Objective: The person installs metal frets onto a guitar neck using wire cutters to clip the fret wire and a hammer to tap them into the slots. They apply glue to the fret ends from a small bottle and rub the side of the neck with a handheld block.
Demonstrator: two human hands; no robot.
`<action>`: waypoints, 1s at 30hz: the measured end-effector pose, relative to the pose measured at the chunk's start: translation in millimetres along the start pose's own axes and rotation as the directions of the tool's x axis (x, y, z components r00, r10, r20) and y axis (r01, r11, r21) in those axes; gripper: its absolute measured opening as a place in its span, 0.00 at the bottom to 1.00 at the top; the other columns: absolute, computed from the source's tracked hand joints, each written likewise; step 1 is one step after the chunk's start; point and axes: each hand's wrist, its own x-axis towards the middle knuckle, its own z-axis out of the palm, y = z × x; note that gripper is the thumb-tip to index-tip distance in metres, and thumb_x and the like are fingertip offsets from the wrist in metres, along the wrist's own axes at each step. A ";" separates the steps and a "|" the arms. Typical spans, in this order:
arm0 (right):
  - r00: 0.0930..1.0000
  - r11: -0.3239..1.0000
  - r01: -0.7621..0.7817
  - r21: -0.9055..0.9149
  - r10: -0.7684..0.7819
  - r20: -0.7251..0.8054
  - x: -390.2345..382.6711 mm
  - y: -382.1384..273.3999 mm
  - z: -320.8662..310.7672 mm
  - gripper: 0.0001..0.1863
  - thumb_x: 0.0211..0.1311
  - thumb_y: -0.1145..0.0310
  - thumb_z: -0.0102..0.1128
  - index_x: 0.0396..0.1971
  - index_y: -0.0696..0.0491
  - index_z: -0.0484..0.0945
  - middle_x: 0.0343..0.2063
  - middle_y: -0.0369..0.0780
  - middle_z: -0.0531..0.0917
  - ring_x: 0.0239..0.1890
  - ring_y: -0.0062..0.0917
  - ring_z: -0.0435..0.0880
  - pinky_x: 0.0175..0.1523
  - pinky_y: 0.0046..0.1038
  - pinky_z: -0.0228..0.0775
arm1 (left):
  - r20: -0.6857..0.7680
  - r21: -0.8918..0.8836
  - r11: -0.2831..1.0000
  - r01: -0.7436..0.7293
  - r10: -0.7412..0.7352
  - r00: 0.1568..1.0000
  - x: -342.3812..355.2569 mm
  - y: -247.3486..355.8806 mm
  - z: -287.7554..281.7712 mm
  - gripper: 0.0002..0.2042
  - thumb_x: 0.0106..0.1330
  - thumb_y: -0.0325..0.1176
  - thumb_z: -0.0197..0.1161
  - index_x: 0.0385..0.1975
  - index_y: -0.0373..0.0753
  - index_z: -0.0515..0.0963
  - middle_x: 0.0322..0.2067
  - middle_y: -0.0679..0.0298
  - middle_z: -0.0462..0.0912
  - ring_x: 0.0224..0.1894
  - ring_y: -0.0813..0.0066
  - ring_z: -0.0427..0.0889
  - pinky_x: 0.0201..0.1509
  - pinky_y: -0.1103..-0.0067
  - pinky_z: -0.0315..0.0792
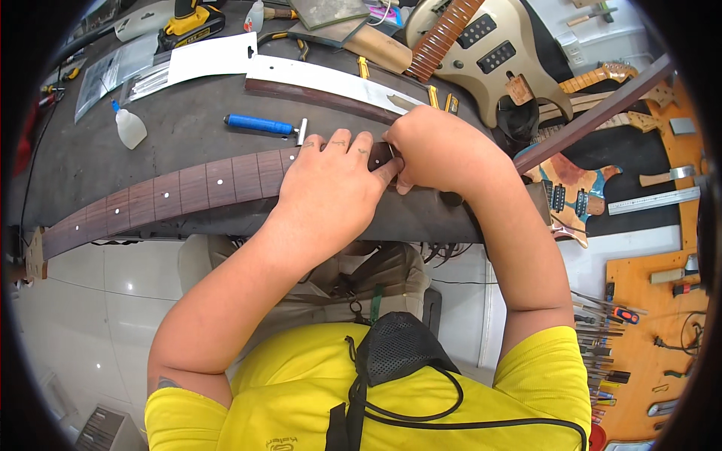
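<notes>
A guitar neck [192,188] with a dark wood fingerboard, thin cross slots and pale dot inlays lies along the bench's near edge. My left hand [331,184] lies over its right part, fingers curled across the far edge and thumb reaching toward my right hand. My right hand [436,150] is closed in a pinch at the neck's right end. A thin bright line shows by its fingertips; what they hold is mostly hidden. Just beyond my left fingers rests a blue-handled tool [259,123] with a silver crosswise head.
Behind the neck lies a long white-topped strip [331,84] on dark wood. A squeeze bottle [129,128] and yellow drill [192,26] stand left. A gold electric guitar [489,52] lies far right, near a long brown bar [594,116]. Tools hang on an orange board [639,301].
</notes>
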 end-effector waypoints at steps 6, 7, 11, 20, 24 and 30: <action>0.869 0.935 -0.081 0.346 0.236 -0.436 -77.0 35.9 31.9 0.27 0.54 0.70 0.84 0.54 0.61 0.86 0.46 0.52 0.92 0.52 0.47 0.92 0.60 0.41 0.83 | 0.026 -0.027 0.999 0.018 -0.017 1.000 -1.6 -0.1 1.5 0.26 0.74 0.32 0.62 0.71 0.55 0.84 0.68 0.50 0.81 0.68 0.52 0.80 0.70 0.53 0.75; 0.853 0.915 -0.174 0.363 0.324 -0.409 -98.2 44.3 42.1 0.25 0.58 0.71 0.82 0.54 0.61 0.85 0.48 0.52 0.92 0.53 0.46 0.92 0.60 0.41 0.83 | 0.064 -0.026 0.999 0.025 -0.024 0.998 -1.2 -0.2 1.0 0.26 0.74 0.32 0.62 0.71 0.55 0.84 0.68 0.50 0.81 0.68 0.51 0.80 0.70 0.53 0.75; 0.794 0.791 -0.552 0.265 0.596 -0.124 -163.0 53.7 115.6 0.20 0.66 0.72 0.71 0.56 0.63 0.81 0.47 0.55 0.89 0.53 0.53 0.89 0.59 0.47 0.80 | 0.041 -0.026 1.000 0.018 -0.017 0.999 0.8 -0.3 -2.6 0.25 0.74 0.32 0.61 0.71 0.54 0.84 0.67 0.48 0.82 0.68 0.51 0.80 0.69 0.55 0.75; 0.678 0.641 -0.539 0.546 0.715 -0.169 -188.6 58.0 157.5 0.20 0.78 0.73 0.57 0.65 0.62 0.73 0.43 0.49 0.82 0.35 0.39 0.85 0.46 0.43 0.82 | -0.004 -0.076 0.997 0.018 -0.018 1.000 -3.5 -2.2 3.6 0.23 0.74 0.32 0.59 0.68 0.53 0.86 0.59 0.50 0.86 0.62 0.53 0.83 0.65 0.59 0.76; 0.702 0.252 -0.004 0.968 0.690 -0.177 -180.7 27.1 100.1 0.33 0.85 0.76 0.48 0.85 0.54 0.55 0.33 0.33 0.75 0.28 0.15 0.76 0.27 0.24 0.72 | -0.048 -0.055 0.998 0.017 -0.020 0.999 -5.7 -5.1 6.3 0.22 0.75 0.33 0.60 0.67 0.52 0.87 0.56 0.52 0.87 0.60 0.56 0.84 0.63 0.61 0.76; 0.850 0.556 -0.199 0.807 0.508 -0.141 -130.0 -13.7 35.8 0.40 0.85 0.77 0.50 0.90 0.47 0.50 0.26 0.30 0.76 0.19 0.13 0.70 0.26 0.21 0.70 | -0.049 -0.058 0.998 0.005 -0.008 0.999 -6.1 -3.6 9.9 0.21 0.75 0.36 0.61 0.66 0.52 0.88 0.55 0.54 0.87 0.59 0.59 0.84 0.61 0.64 0.76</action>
